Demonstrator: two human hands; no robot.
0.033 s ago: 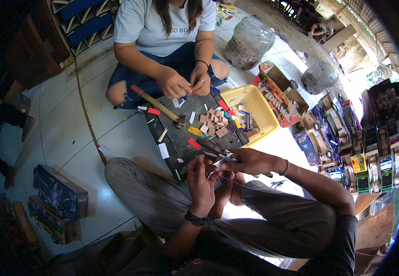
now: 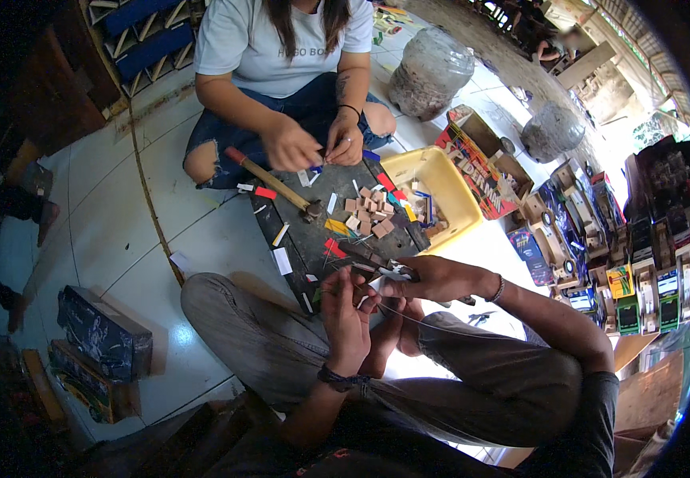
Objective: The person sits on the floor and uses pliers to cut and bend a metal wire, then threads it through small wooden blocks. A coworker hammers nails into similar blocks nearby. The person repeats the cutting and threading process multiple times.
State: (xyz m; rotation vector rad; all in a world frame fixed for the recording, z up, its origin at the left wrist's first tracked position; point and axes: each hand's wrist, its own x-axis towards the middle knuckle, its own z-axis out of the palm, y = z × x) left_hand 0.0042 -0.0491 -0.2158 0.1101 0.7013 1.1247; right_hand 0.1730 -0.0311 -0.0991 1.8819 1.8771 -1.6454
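Note:
Low over the near edge of the dark board [image 2: 281, 227], my two hands meet. My right hand [image 2: 440, 279] is closed around a pair of scissors [image 2: 365, 256], whose dark blades point away to the left over the board. Next to the blades, a small white piece [image 2: 375, 284] shows between my hands. My left hand [image 2: 348, 315] is raised with its fingers pinched at this piece; the fingers partly hide what they hold. Beneath my hands, a thin pale cord [image 2: 416, 323] runs toward the right.
Small wooden blocks [image 2: 370, 211], coloured strips and a hammer [image 2: 273, 183] lie on the board. A yellow basin [image 2: 460, 199] stands at its right. Across sits a person [image 2: 289, 95] working with small pieces. Boxed items [image 2: 106, 334] lie at left, stacked wooden pieces [image 2: 592, 239] at right.
The white piece between my hands has shifted and shows less. The other person's hands have moved apart, one blurred. My hands have hardly moved.

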